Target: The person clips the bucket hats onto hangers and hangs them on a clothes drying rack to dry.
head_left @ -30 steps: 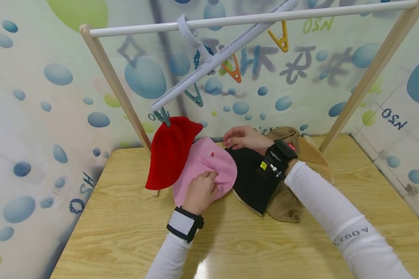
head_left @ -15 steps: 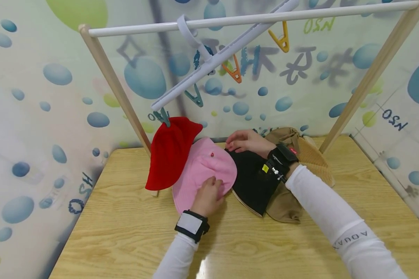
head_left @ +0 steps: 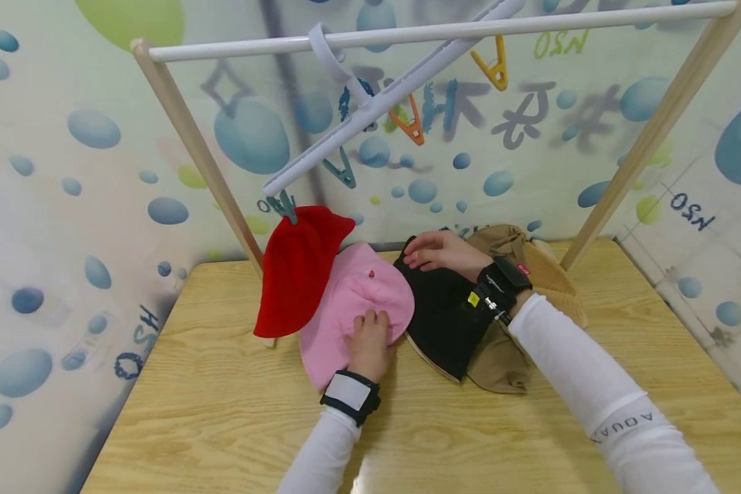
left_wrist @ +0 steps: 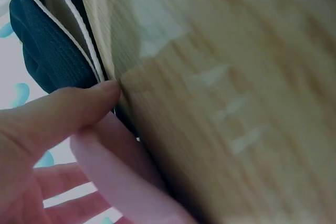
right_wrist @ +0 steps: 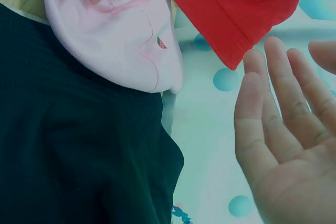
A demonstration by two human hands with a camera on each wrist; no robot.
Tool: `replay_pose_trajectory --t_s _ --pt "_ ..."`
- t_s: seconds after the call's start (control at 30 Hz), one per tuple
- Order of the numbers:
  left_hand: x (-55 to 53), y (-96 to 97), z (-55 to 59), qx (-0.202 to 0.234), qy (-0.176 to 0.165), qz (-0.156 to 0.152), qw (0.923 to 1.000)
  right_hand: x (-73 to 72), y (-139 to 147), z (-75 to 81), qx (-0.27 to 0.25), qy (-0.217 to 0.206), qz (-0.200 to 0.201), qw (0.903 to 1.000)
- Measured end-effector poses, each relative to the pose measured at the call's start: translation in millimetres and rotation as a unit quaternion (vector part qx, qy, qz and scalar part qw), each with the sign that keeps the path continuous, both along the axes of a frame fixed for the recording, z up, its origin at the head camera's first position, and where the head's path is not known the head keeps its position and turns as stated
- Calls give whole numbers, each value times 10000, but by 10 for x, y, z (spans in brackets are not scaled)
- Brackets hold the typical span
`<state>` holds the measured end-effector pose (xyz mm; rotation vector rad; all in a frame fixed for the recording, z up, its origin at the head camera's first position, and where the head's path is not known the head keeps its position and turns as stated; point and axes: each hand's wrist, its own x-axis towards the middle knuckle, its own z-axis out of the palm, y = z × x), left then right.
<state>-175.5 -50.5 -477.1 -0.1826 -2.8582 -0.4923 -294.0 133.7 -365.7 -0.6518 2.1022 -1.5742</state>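
A pink bucket hat [head_left: 339, 309] with a small red mark lies on the table, partly behind a red hat [head_left: 290, 281]. At its near edge is my left hand [head_left: 370, 346], fingers spread over the fabric. The left wrist view shows the thumb [left_wrist: 89, 103] on one side of the pink brim [left_wrist: 121, 177] and the fingers on the other. My right hand [head_left: 447, 254] hovers over the back of a black hat [head_left: 438, 315]. Its fingers [right_wrist: 257, 145] are loosely extended and hold nothing. A teal clip [head_left: 287, 207] suspends the red hat.
A white hanger [head_left: 370, 103] hangs aslant from a rack bar [head_left: 241, 48], with a teal clip [head_left: 341, 169], an orange clip [head_left: 409, 122] and a yellow clip [head_left: 495, 65]. Brown [head_left: 500, 363] and straw-coloured [head_left: 552, 281] hats lie on the right. Wooden posts [head_left: 657, 130] flank the table [head_left: 222, 412].
My left hand has come from above the pink hat to its near right edge, spreading its fingers on the fabric. My right hand has shifted slightly rightward.
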Motion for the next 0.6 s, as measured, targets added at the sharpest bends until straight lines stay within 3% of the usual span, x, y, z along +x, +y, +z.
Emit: replay_pose_trajectory --t_s 0.27,0.6 --pt "-7 -8 59 31 -143 90 9999 0 26 0 20 -45 -18 10000" --pt "3 -64 177 -37 -666 211 9975 0 15 -11 16 -48 39 10000"
